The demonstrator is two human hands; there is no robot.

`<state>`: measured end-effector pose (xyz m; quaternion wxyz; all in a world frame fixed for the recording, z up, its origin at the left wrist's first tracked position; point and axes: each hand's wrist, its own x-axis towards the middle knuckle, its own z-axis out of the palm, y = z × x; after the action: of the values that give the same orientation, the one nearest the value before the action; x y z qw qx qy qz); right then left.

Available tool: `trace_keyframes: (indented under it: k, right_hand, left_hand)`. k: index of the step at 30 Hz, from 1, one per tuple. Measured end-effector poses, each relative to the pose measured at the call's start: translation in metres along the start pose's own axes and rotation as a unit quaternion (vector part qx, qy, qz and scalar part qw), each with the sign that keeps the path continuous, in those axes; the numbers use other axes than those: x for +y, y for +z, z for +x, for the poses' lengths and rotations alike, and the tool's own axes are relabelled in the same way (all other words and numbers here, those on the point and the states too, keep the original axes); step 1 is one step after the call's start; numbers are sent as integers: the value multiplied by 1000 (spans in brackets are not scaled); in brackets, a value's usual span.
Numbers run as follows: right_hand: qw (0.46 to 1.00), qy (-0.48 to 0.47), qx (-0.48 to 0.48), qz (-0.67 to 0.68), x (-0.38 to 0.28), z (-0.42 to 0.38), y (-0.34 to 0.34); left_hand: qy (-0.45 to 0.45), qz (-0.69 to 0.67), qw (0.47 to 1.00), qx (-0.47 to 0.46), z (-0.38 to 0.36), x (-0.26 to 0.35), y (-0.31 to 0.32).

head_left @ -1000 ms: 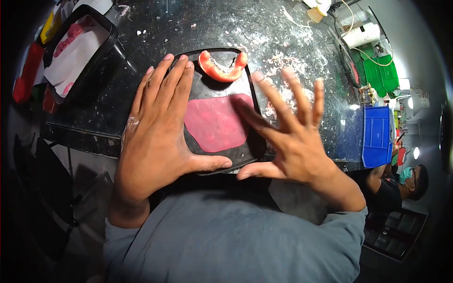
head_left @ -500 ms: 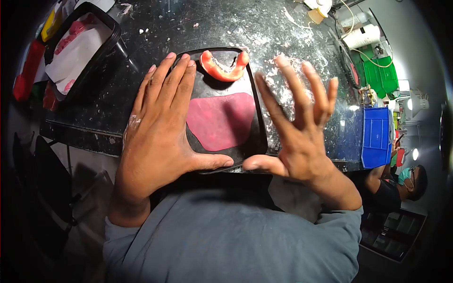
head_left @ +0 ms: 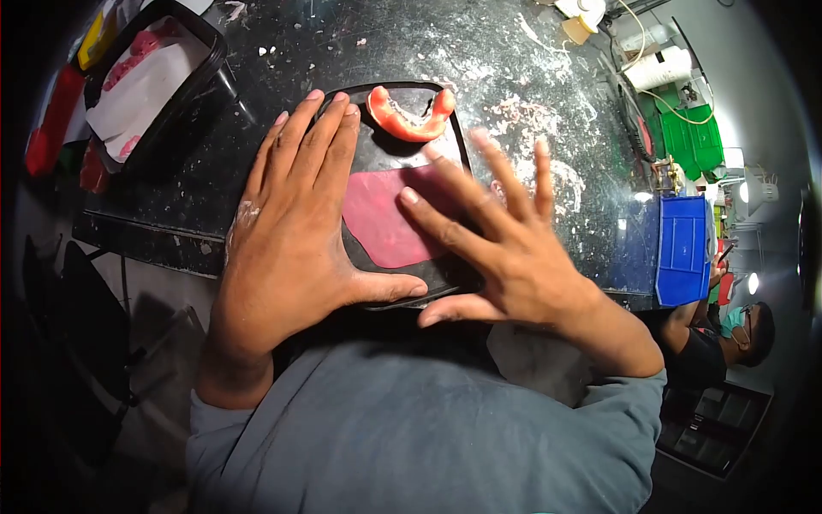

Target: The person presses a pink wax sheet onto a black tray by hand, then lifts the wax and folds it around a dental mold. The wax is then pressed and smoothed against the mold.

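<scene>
My left hand lies flat along the left side of a black tray, its fingers stretched close together and its thumb out across the tray's near edge. On the tray is a thin, flat pink sheet with a rounded outline. Over the sheet's right part my right hand is spread, fingers apart and somewhat blurred, holding nothing. Its index fingertip overlaps the sheet in this view. At the tray's far end sits a horseshoe-shaped orange-red piece like a denture base, with small metallic bits along its inner side.
A black bin with white paper and pink scraps stands far left. White residue marks the dark tabletop right of the tray. Blue and green bins are at the right, with a person beyond.
My right hand has swung left and inward, from beside the tray to over the pink sheet. My left hand stays nearly in place; the view has shifted slightly.
</scene>
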<state>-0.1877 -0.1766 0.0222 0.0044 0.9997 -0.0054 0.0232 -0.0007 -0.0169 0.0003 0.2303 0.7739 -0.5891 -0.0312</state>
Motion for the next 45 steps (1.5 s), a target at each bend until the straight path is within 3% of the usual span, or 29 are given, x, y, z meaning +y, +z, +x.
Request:
trace_keyframes:
  k: [2, 4, 5, 8, 10, 12, 14, 16, 18, 19, 22, 24, 28, 29, 30, 34, 36, 42, 45]
  right_hand:
    - [999, 20, 47, -19, 3, -8, -16]
    - [997, -19, 67, -19, 3, -14, -13]
    - [998, -42, -6, -53, 1, -11, -3]
    - [999, -4, 33, -32, 5, -12, -34]
    - [993, -71, 78, -52, 4, -13, -31]
    - [986, -156, -36, -52, 9, -9, -4]
    - [998, -56, -31, 12, 12, -8, -30]
    - [993, -100, 51, -35, 13, -13, -26]
    - [984, -164, -29, -57, 14, -12, -7]
    - [994, -105, -27, -29, 15, -14, -17]
    - [997, -75, 23, -6, 13, -7, -33]
    - [979, -195, -33, -53, 18, -7, -7]
    - [990, -124, 60, 3, 17, 7, -37]
    - [983, -170, 63, -4, 19, 3, -15]
    - [966, -258, 7, -27, 22, 9, -4]
    - [983, -172, 62, 31, 16, 18, -29]
    - [968, -250, 32, -12, 15, 18, -8]
    - [975, -209, 68, 38, 14, 18, -15]
    - [980, -185, 29, 74, 13, 19, -19]
  left_hand:
    - [-4, -3, 1000, 0, 0, 0, -1]
    - [-10, -8, 1000, -7, -1, 0, -1]
    - [-8, -5, 1000, -2, 0, 0, -1]
    - [-3, -6, 1000, -3, 3, 0, -3]
    - [-5, -15, 1000, -9, 1, 1, -2]
    - [3, -13, 1000, -6, 1, -2, -1]
    - [5, -8, 1000, -1, 1, -3, -1]
    - [6, -14, 1000, 3, 0, -1, -2]
    - [10, -16, 1000, 2, -1, -3, -2]
    - [14, -21, 1000, -2, 0, -4, -1]
    - [14, -5, 1000, -2, 0, -3, -2]
    - [15, -8, 1000, -3, 0, -3, -2]
    - [8, -20, 1000, -2, 0, -2, -2]
    - [9, -20, 1000, 0, 0, -3, -2]
    - [11, -18, 1000, 1, 1, -3, -2]
    - [9, -21, 1000, -1, 0, -4, -2]
    - [12, -21, 1000, 3, 0, -4, -2]
    - [13, -24, 1000, 9, -1, -5, -1]
    - [12, -23, 1000, 15, 0, -6, 1]
